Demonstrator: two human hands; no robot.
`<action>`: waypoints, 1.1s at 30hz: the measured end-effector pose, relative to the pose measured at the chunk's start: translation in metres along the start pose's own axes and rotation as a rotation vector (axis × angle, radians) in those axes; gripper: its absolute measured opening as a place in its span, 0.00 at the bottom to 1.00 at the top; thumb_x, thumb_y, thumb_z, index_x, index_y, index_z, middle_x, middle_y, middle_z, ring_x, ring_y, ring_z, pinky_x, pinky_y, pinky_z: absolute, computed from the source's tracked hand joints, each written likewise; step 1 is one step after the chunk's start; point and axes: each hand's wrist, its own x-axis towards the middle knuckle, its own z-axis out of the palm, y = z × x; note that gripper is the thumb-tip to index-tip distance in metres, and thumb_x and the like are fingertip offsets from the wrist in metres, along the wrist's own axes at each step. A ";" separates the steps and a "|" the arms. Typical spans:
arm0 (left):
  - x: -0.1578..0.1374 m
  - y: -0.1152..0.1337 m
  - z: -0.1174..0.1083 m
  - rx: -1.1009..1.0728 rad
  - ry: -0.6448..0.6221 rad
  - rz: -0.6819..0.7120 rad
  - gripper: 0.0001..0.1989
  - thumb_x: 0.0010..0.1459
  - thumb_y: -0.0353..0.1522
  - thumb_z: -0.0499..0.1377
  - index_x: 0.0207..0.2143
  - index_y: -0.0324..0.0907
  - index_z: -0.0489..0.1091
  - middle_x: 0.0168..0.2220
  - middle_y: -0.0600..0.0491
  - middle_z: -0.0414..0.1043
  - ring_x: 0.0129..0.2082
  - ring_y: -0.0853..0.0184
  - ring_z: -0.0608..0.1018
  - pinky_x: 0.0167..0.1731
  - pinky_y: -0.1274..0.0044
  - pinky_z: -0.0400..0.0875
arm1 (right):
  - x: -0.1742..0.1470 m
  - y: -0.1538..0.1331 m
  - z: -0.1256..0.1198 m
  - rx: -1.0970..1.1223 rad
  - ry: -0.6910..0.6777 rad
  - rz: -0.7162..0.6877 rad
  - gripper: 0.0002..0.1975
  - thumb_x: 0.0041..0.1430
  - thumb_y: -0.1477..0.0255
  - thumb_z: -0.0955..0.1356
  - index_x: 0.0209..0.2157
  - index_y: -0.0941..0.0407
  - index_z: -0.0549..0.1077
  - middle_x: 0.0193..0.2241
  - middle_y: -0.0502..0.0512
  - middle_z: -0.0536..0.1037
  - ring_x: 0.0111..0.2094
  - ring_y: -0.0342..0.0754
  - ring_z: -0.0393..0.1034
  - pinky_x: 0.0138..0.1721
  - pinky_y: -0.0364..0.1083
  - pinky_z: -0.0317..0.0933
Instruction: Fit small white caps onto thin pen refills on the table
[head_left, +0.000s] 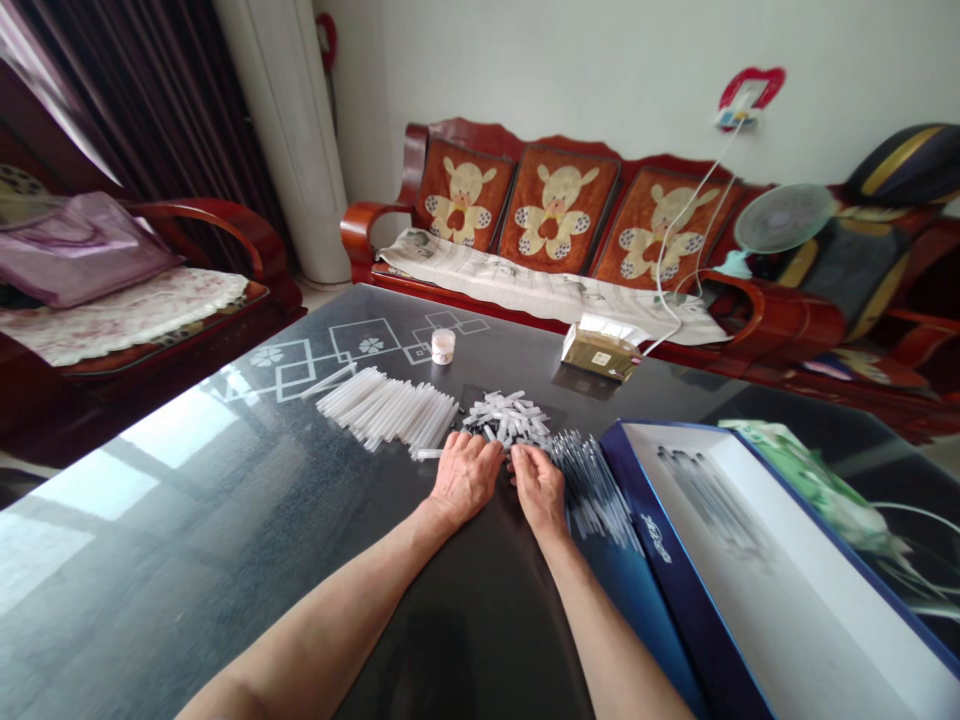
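My left hand point(466, 478) is closed, knuckles up, around a translucent white plastic tube point(429, 454) whose end sticks out on the left. Close beside it, my right hand point(538, 488) has thumb and fingers pinched together; what they hold is hidden or too small to name. Just beyond both hands lies a heap of small white plastic pieces point(511, 416). A row of similar white tubes point(386, 408) spreads to the left. Right of my right hand lie many thin dark-tipped sticks point(592, 485), which look like pen refills.
An open blue box point(645, 530) with a white inside holds several thin sticks point(712, 500). A green-and-white plastic packet point(817, 480) lies beyond it. On the dark table point(225, 560) stand a small white tub point(443, 346) and a tissue box point(600, 350). A wooden sofa point(375, 225) is behind.
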 end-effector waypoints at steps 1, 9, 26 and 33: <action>0.000 0.000 0.000 0.000 -0.002 -0.001 0.11 0.66 0.35 0.50 0.36 0.44 0.72 0.29 0.51 0.70 0.32 0.63 0.68 0.38 0.70 0.59 | 0.000 0.000 0.000 -0.016 -0.004 -0.008 0.18 0.59 0.56 0.65 0.35 0.56 0.76 0.32 0.58 0.80 0.35 0.51 0.75 0.34 0.46 0.69; 0.000 0.000 0.000 -0.009 0.007 -0.008 0.12 0.66 0.34 0.49 0.37 0.44 0.72 0.29 0.51 0.70 0.32 0.63 0.68 0.38 0.69 0.59 | -0.002 -0.006 -0.002 0.020 -0.044 -0.056 0.15 0.56 0.64 0.66 0.42 0.56 0.75 0.41 0.59 0.80 0.39 0.51 0.75 0.38 0.48 0.70; -0.001 0.000 0.001 0.003 0.019 0.000 0.12 0.66 0.35 0.50 0.37 0.44 0.72 0.29 0.52 0.70 0.32 0.63 0.68 0.38 0.70 0.59 | -0.002 -0.006 -0.001 0.021 -0.010 -0.004 0.18 0.57 0.60 0.65 0.43 0.56 0.74 0.39 0.59 0.80 0.36 0.51 0.75 0.37 0.48 0.69; 0.000 0.000 0.000 0.004 0.005 0.003 0.12 0.66 0.35 0.50 0.36 0.44 0.72 0.28 0.52 0.70 0.32 0.63 0.68 0.38 0.70 0.59 | 0.000 -0.002 0.001 -0.030 -0.020 -0.026 0.16 0.59 0.58 0.65 0.35 0.56 0.75 0.33 0.58 0.80 0.35 0.51 0.75 0.36 0.47 0.69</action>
